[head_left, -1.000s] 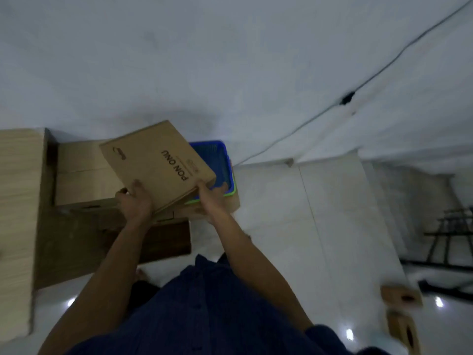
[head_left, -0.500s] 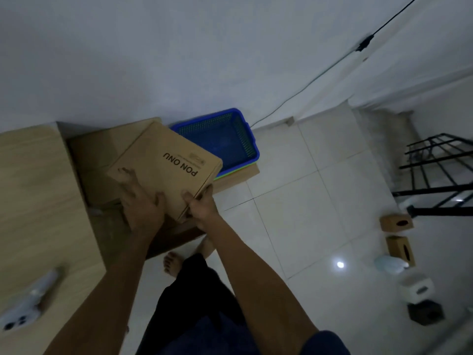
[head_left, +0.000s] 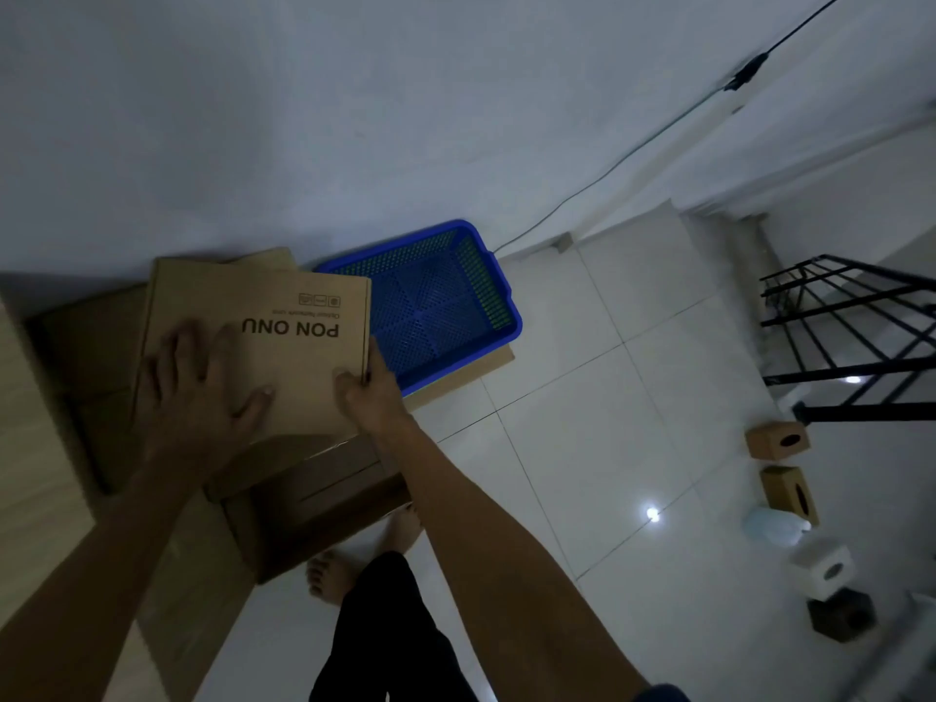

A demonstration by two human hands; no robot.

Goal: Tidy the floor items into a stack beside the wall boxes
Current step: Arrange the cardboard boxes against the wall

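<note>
A flat brown cardboard box printed "PON ONU" [head_left: 283,316] lies on top of the stacked cardboard boxes [head_left: 314,488] against the white wall. My left hand [head_left: 202,392] rests flat on its lid with fingers spread. My right hand [head_left: 372,392] grips the box's near right corner, thumb on top. A blue plastic basket [head_left: 486,291] sits just right of the box on a flat cardboard sheet [head_left: 471,374].
A pale wooden cabinet [head_left: 35,448] stands at the left. Small brown tissue boxes [head_left: 777,440], a white one [head_left: 823,567] and a dark one [head_left: 841,613] lie on the tiled floor at the right, near a black metal railing [head_left: 856,321]. My bare feet [head_left: 334,575] stand beside the stack.
The PON ONU box has come down from a tilt to lie flat on the stack. My left hand slid from its edge onto the lid. The view swung right.
</note>
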